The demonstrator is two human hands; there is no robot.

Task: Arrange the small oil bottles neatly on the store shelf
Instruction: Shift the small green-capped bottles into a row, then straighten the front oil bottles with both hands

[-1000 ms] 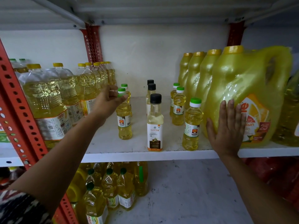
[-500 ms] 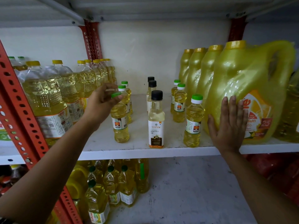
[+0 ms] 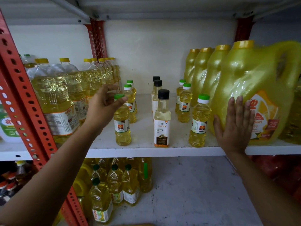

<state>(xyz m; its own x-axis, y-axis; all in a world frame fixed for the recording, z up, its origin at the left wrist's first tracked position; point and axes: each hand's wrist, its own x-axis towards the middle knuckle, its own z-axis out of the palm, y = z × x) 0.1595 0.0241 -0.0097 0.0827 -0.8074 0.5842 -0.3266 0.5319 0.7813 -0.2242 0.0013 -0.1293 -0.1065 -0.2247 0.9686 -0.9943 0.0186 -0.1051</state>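
Green-capped bottle (image 3: 122,123) pulled forward by left hand (image 3: 104,108); cap part-hidden.

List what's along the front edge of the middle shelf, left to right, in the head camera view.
Large clear bottle → left hand → green-cap bottle under its fingers → coconut oil bottle → castor oil bottle → right hand, flat on the yellow jug.
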